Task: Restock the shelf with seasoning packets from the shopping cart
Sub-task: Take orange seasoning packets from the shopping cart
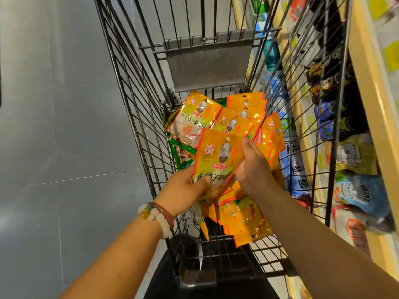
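Observation:
Orange seasoning packets (218, 154) with a small portrait and red labels are held over the wire shopping cart (138, 117). My left hand (187, 188) grips the lower edge of the front packet. My right hand (252, 167) pinches the same bunch from the right side, thumb on top. More orange packets (244, 221) lie piled in the cart below my hands, and others (194, 117) lean further in, with green packets (181, 156) beneath them. The shelf (371, 117) runs along the right, beyond the cart's side.
The shelf holds dark, blue and pale sauce pouches (356, 190) seen through the cart's wire side. The cart's grey child-seat flap (207, 65) stands at its far end. Grey floor (60, 126) lies to the left. Bead bracelets circle my left wrist (157, 216).

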